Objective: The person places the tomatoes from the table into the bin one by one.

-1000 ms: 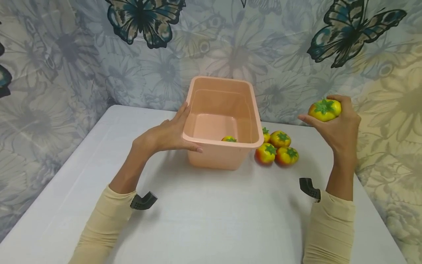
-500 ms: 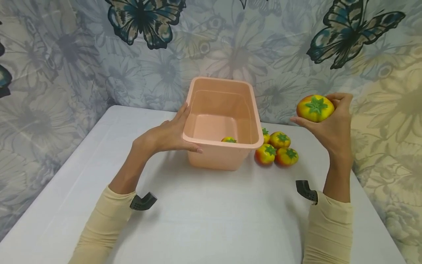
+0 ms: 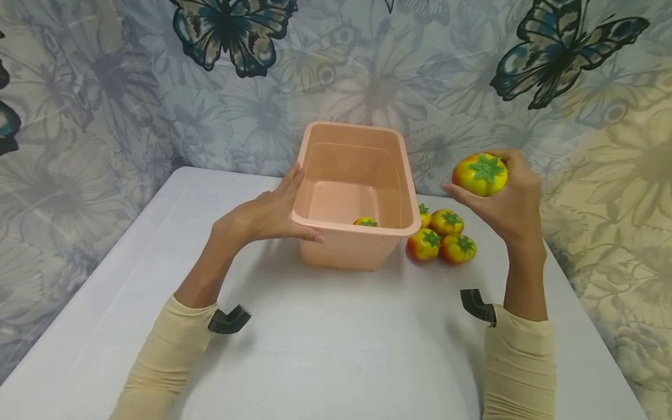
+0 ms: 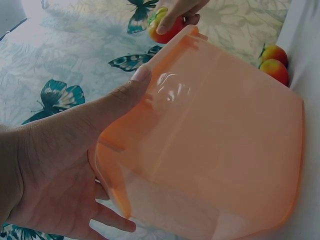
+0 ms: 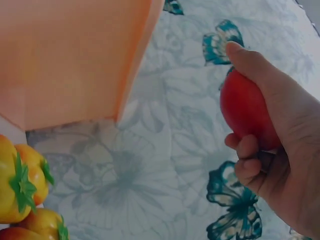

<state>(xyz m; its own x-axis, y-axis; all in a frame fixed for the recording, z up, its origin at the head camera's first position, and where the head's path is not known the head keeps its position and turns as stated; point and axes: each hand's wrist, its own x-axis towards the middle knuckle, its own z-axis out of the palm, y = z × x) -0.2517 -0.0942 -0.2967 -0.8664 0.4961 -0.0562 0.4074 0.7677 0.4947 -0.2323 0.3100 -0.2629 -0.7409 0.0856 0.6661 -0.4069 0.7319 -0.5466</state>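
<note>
A peach plastic tub (image 3: pixel 346 248) stands on the white table. My left hand (image 3: pixel 262 216) holds its front left corner, thumb along the front wall and fingers at the left side; the left wrist view shows that thumb on the outer wall (image 4: pixel 215 120). Inside the tub, the top of one yellow tomato (image 3: pixel 366 221) with green leaves shows above the near rim. My right hand (image 3: pixel 517 198) grips a red-yellow tomato (image 3: pixel 480 175) in the air, right of the tub. Its red underside (image 5: pixel 245 107) appears in the right wrist view, between thumb and curled fingers.
Several more tomatoes (image 3: pixel 458 249) sit in a cluster against the tub's right side, one partly hidden by it. Behind the table (image 3: pixel 336 350) hangs a flowered cloth (image 3: pixel 378 76) with butterflies. A black wrist mount (image 3: pixel 229 319) juts from the left sleeve.
My right hand has moved left with its tomato, closer to the tub. The left hand, the tub and the tomatoes on the table have stayed where they were.
</note>
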